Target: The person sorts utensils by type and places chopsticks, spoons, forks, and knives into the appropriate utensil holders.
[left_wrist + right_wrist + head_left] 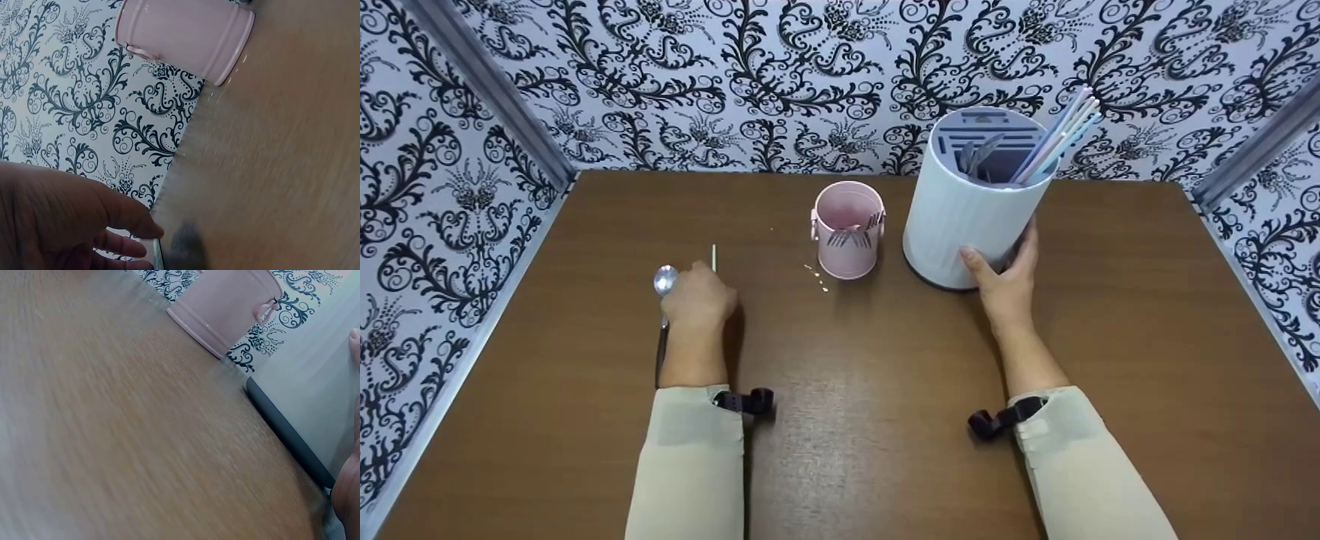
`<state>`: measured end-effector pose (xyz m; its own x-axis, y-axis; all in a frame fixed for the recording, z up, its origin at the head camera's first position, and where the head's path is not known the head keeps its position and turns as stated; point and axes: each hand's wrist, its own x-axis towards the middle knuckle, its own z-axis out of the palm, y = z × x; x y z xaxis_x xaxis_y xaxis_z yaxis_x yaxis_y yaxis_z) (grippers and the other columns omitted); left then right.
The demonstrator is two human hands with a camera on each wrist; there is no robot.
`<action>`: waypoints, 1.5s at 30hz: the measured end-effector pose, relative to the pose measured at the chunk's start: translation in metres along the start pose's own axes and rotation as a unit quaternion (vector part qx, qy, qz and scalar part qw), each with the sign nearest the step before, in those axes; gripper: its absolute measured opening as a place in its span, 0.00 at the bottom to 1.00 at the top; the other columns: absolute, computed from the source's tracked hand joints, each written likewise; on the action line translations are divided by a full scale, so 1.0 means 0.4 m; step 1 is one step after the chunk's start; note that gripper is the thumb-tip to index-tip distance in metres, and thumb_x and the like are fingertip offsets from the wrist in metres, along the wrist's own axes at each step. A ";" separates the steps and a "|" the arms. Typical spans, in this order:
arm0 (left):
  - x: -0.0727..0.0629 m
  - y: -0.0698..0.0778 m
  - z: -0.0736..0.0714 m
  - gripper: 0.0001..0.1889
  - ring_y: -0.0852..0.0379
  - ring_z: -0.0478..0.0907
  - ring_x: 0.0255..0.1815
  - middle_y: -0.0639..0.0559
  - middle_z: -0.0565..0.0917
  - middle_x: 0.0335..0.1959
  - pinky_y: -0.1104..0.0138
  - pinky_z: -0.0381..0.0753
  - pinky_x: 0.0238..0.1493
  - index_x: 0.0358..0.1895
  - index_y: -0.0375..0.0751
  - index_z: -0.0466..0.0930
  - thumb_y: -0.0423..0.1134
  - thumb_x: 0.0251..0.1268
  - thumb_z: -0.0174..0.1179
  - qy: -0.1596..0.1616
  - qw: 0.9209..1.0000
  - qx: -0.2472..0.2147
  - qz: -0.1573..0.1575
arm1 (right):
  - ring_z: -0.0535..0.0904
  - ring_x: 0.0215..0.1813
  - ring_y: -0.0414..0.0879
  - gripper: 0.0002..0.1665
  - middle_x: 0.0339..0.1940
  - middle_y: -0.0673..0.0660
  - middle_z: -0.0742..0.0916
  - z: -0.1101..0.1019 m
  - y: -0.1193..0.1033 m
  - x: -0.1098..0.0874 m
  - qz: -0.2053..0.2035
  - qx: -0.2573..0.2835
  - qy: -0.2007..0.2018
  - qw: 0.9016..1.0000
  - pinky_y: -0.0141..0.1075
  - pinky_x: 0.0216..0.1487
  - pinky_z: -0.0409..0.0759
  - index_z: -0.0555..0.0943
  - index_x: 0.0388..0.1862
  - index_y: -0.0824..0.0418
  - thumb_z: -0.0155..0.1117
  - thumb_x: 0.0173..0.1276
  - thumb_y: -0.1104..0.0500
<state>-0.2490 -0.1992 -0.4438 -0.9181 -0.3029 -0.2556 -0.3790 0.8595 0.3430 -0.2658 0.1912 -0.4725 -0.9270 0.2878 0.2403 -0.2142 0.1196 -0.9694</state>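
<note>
My left hand (699, 296) is low over the table's left side, pinching a thin pale green stick, perhaps a straw (158, 256), between thumb and fingers. Most of that stick is hidden by the hand. Just left of it lies a spoon (665, 280) with a dark handle, partly covered by the wrist. My right hand (1009, 289) grips the lower side of a white utensil holder (960, 225), thumb on the front and fingers round the right side. Spoons (979, 156) and several pastel straws (1061, 142) stand in the holder's slotted top.
A pink bucket (847, 259) with forks (851, 238) leaning in it stands between the hands, close to the holder. Small pale flecks (817, 277) lie on the brown table (847, 420) beside it. Patterned walls (810, 90) enclose the back and sides.
</note>
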 end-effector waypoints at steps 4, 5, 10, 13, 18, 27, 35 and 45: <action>-0.003 -0.001 -0.001 0.28 0.32 0.80 0.62 0.27 0.81 0.60 0.38 0.81 0.59 0.67 0.24 0.69 0.42 0.71 0.55 -0.009 1.000 0.013 0.004 | 0.51 0.85 0.49 0.68 0.87 0.59 0.55 0.000 -0.002 0.000 0.005 -0.005 0.000 1.000 0.41 0.86 0.48 0.43 0.87 0.59 0.77 0.59 0.54; -0.002 -0.002 -0.001 0.28 0.32 0.80 0.62 0.27 0.80 0.60 0.38 0.81 0.59 0.67 0.24 0.69 0.41 0.71 0.54 -0.010 1.000 0.015 0.005 | 0.51 0.85 0.49 0.67 0.87 0.59 0.55 0.000 -0.002 0.000 0.006 -0.005 0.000 1.000 0.40 0.86 0.48 0.43 0.87 0.60 0.77 0.59 0.55; 0.000 -0.008 0.002 0.25 0.32 0.81 0.62 0.27 0.81 0.60 0.38 0.81 0.59 0.67 0.24 0.69 0.37 0.72 0.51 -0.018 1.000 0.018 0.009 | 0.51 0.85 0.49 0.67 0.87 0.59 0.55 -0.001 -0.002 0.001 0.011 -0.009 0.001 1.000 0.40 0.86 0.47 0.43 0.87 0.59 0.76 0.59 0.55; 0.002 -0.006 0.002 0.24 0.31 0.81 0.62 0.26 0.81 0.61 0.37 0.81 0.59 0.67 0.23 0.69 0.35 0.72 0.51 -0.023 1.000 0.016 0.009 | 0.51 0.85 0.50 0.67 0.87 0.59 0.55 -0.001 0.001 0.002 0.006 -0.005 0.001 1.000 0.40 0.85 0.48 0.43 0.87 0.59 0.75 0.59 0.56; 0.007 0.003 0.004 0.25 0.28 0.80 0.63 0.25 0.80 0.63 0.26 0.76 0.58 0.66 0.22 0.70 0.33 0.69 0.53 -0.031 0.999 0.016 -0.002 | 0.53 0.84 0.53 0.66 0.86 0.61 0.56 0.000 0.006 0.004 -0.019 0.026 0.001 0.999 0.41 0.84 0.51 0.43 0.86 0.61 0.74 0.59 0.60; 0.008 -0.005 0.011 0.19 0.35 0.84 0.55 0.29 0.84 0.56 0.35 0.83 0.56 0.58 0.25 0.77 0.33 0.68 0.57 -0.029 0.999 0.015 0.005 | 0.53 0.84 0.52 0.65 0.86 0.60 0.56 0.000 0.005 0.001 -0.013 0.021 -0.002 1.000 0.42 0.85 0.49 0.43 0.86 0.60 0.75 0.60 0.59; 0.008 -0.009 0.012 0.20 0.33 0.84 0.55 0.29 0.85 0.55 0.30 0.80 0.56 0.57 0.25 0.77 0.37 0.67 0.60 -0.032 0.999 0.020 0.012 | 0.53 0.84 0.52 0.65 0.86 0.61 0.57 0.002 0.005 0.001 -0.013 0.017 0.000 1.000 0.43 0.86 0.49 0.43 0.86 0.61 0.74 0.60 0.59; 0.003 -0.004 0.015 0.22 0.36 0.85 0.50 0.29 0.85 0.52 0.42 0.84 0.53 0.56 0.24 0.76 0.40 0.66 0.61 -0.011 0.999 -0.015 0.030 | 0.52 0.84 0.50 0.66 0.86 0.60 0.56 0.001 0.001 0.002 -0.006 0.009 -0.001 1.000 0.41 0.85 0.49 0.43 0.86 0.60 0.75 0.59 0.57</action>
<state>-0.2489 -0.1983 -0.4502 -0.9367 -0.2423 -0.2529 -0.3272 0.8631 0.3848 -0.2666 0.1910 -0.4726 -0.9248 0.2855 0.2517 -0.2307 0.1054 -0.9673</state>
